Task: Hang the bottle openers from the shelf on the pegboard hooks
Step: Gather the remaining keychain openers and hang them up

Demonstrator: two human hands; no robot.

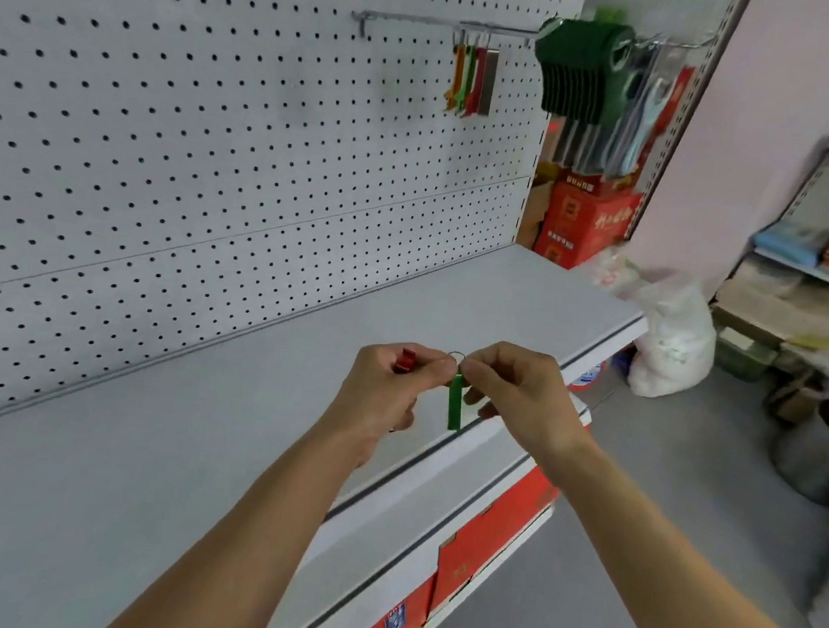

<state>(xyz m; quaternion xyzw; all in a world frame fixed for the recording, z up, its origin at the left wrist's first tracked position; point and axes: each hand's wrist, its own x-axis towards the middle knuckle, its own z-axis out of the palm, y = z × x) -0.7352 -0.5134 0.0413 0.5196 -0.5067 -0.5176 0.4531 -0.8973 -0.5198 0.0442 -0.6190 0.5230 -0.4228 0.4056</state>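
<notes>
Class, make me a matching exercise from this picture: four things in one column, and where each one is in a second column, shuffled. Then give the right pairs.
Things:
1. green opener
2. red opener
3. hung openers
4. white bag

Places:
A. on the floor past the shelf's end
B. in the left hand
C. on the pegboard hook
D. dangling from a ring pinched between both hands

Pairs: 1-D, 2-B, 3-C, 4-A
</notes>
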